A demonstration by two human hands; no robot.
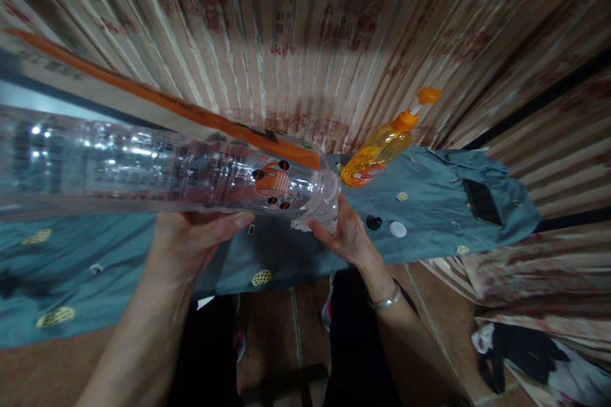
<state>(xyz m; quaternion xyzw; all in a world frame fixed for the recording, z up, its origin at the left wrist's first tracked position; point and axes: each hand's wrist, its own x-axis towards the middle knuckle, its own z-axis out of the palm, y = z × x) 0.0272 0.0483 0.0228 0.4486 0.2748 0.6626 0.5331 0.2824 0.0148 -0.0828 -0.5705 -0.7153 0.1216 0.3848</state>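
A long, clear plastic stack (229, 172), which looks like nested cups, lies sideways across the head view. An orange cartoon is printed near its right end. My left hand (195, 235) is closed around it from below, thumb along the near side and fingers hidden behind. At the right end my right hand (346, 229) grips the clear plastic with thumb and fingers. A small white scrap shows beside that thumb. Behind the stack runs a pale package with an orange band (210, 119). Just beyond my right hand stands a bottle of orange liquid (377, 154) with an orange top.
A teal patterned cloth (429, 203) covers the narrow table. On it lie a black cap-like piece (374, 222), a white disc (398, 229) and a dark phone (483, 201). Pleated curtains (305, 32) hang close behind. Dark and white fabric (534, 356) lies on the floor at right.
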